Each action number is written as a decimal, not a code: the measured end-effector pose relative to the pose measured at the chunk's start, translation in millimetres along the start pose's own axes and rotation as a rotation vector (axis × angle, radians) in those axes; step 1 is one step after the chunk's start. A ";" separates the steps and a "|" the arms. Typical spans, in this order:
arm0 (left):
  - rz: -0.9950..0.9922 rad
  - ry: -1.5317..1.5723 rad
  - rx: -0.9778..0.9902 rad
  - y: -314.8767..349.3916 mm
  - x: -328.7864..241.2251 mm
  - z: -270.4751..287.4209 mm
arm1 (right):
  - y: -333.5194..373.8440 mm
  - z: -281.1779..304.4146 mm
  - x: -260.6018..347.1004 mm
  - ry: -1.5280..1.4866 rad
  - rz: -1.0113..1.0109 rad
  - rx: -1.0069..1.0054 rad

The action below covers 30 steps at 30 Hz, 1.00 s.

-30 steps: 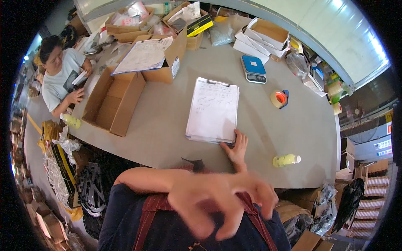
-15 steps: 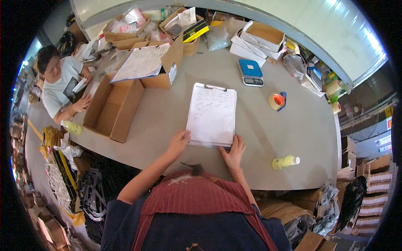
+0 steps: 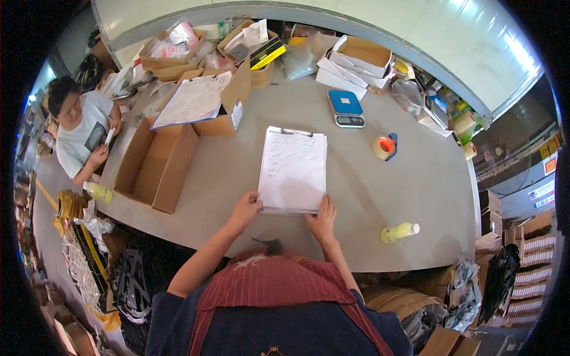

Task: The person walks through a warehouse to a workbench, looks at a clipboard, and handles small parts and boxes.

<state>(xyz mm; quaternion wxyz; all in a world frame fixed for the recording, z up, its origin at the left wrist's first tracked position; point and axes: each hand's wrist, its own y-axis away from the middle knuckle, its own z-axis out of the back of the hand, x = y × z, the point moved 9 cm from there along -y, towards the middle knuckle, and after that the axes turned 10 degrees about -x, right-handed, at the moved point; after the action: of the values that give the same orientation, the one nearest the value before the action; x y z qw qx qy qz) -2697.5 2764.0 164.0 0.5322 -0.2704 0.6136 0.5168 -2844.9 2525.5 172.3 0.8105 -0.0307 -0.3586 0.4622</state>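
Note:
A clipboard with a stack of white written sheets (image 3: 293,169) lies on the grey table in front of me, its metal clip at the far end. My left hand (image 3: 244,212) is closed on the lower left corner of the stack, its fingertips at the edge. At the lower right corner my right hand (image 3: 322,219) is closed too, with fingers and thumb along the edge. How far the fingers reach under the board is hidden.
An open cardboard box (image 3: 155,163) stands at left, beside another box bearing a second clipboard (image 3: 193,98). A blue scale (image 3: 345,108), a tape roll (image 3: 384,146) and a yellowish bottle (image 3: 399,232) are at right. A co-worker (image 3: 86,127) sits at far left.
My left hand has come onto the lower left corner of the stack, and my right fingers have drawn in at the other corner. The whole view has shifted slightly. The co-worker's hands have moved.

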 end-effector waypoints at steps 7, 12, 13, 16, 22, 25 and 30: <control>0.005 -0.100 -0.047 -26.0 8.0 12.1 | -13.0 0.0 -22.3 -0.216 -0.184 0.144; -0.036 -0.042 -0.130 -45.1 -4.0 35.2 | -3.7 19.4 5.7 -0.351 -0.202 0.143; 0.037 0.032 -0.033 -45.5 -4.6 27.5 | -4.2 22.3 8.3 -0.323 -0.138 0.123; 0.123 0.130 0.049 -28.4 -31.3 21.5 | -3.9 37.2 23.1 -0.410 -0.173 0.102; 0.078 0.558 -0.082 -14.6 -94.5 66.5 | -0.1 41.5 -0.5 -1.166 -0.601 -0.046; 0.110 0.681 -0.153 11.9 -136.0 71.0 | 10.3 34.3 -19.0 -1.198 -0.680 -0.019; 0.064 0.792 -0.126 21.0 -156.3 91.2 | 8.6 33.1 -22.5 -0.820 -0.439 -0.041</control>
<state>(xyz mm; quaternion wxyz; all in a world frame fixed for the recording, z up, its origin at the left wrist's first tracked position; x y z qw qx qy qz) -2637.0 2820.7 326.3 0.2208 -0.4614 0.7465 0.4255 -2878.4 2503.7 181.1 0.6796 0.2153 -0.6566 0.2463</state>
